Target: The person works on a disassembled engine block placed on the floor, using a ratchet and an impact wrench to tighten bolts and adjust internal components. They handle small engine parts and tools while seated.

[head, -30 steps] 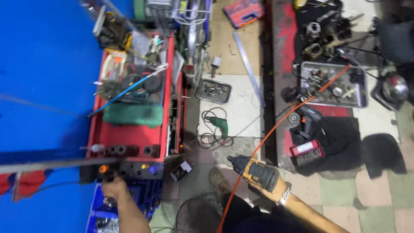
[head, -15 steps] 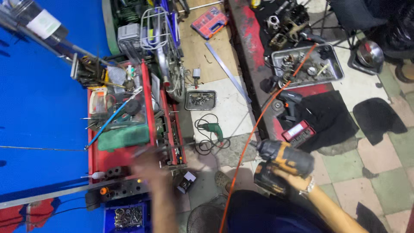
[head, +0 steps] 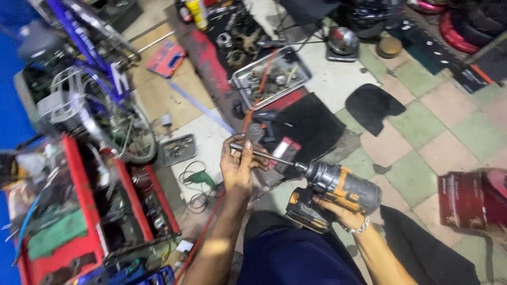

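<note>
I am gripping the handle of a grey and orange cordless power tool [head: 334, 192] with my right hand [head: 338, 214], fingers clenched around it just above its dark battery base. A long metal bit [head: 266, 155] is sticking out of the tool's nose, pointing up and to the left. My left hand [head: 237, 166] is closing around the far end of that bit, thumb lying along the shaft and fingers curling under it, so both hands are holding the one assembly in front of my lap.

Below the tool I am seeing my dark blue trousers [head: 296, 258]. Just beyond the left hand, an orange cable [head: 253, 100] is running up across the floor toward a metal tray [head: 272, 76] filled with small parts. A black mat [head: 309, 124] is lying beside it, and another dark scrap [head: 372, 105] is resting on the green and pink floor tiles [head: 417, 158]. To my left, a red tool trolley [head: 79, 221] is standing open and cluttered, with a small tray of fasteners [head: 178, 149] and a green corded drill [head: 200, 180] on the floor near it. A blue bicycle frame [head: 90, 47] is leaning further back.
</note>
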